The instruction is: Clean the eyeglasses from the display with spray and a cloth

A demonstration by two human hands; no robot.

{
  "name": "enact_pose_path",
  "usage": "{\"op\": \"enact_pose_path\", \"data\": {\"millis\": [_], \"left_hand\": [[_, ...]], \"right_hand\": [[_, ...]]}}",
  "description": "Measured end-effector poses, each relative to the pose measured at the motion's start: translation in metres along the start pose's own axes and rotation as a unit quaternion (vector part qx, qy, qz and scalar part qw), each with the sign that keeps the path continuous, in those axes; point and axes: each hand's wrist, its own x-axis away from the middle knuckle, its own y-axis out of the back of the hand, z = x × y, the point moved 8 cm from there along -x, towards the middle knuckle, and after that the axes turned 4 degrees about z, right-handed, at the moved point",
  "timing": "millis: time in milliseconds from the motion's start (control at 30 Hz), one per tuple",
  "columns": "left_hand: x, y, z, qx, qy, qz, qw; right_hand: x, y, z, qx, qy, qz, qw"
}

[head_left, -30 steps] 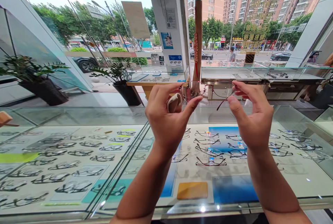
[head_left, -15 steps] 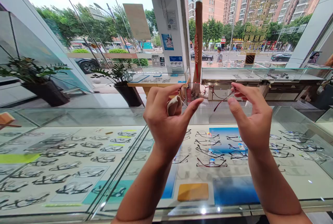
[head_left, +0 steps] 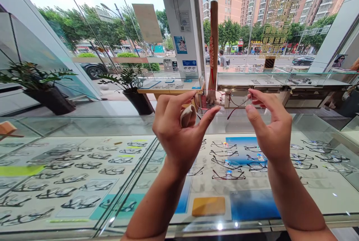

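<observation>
Both hands are raised above the glass-topped display bench (head_left: 157, 223), holding a pair of thin, reddish wire-rimmed eyeglasses (head_left: 226, 92) between them. The left hand (head_left: 179, 121), partly closed, grips one side and has a folded beige cloth (head_left: 188, 116) tucked in its curled fingers. The right hand (head_left: 270, 125), thumb and forefinger parted, touches the other end. Beneath the glass, dark-framed spectacles (head_left: 228, 175) lie in rows near a flat golden-brown rectangle (head_left: 208, 206).
</observation>
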Motion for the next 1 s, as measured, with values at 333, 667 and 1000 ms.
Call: {"op": "enact_pose_path", "data": {"millis": [333,667,1000], "left_hand": [[0.0024,0.0023,-0.0003,-0.005,-0.002,-0.016,1.000],[0.0023,0.0036,-0.0023,-0.004,0.009,-0.012,1.000],[0.0026,0.0037,-0.0064,-0.021,-0.020,-0.011,1.000]], "right_hand": [[0.0003,-0.0018,-0.0017,0.011,-0.002,0.008,1.000],[0.0010,-0.0014,-0.0017,0.010,-0.005,0.012,1.000],[0.0011,-0.0020,-0.0012,0.001,-0.001,0.013,1.000]]}}
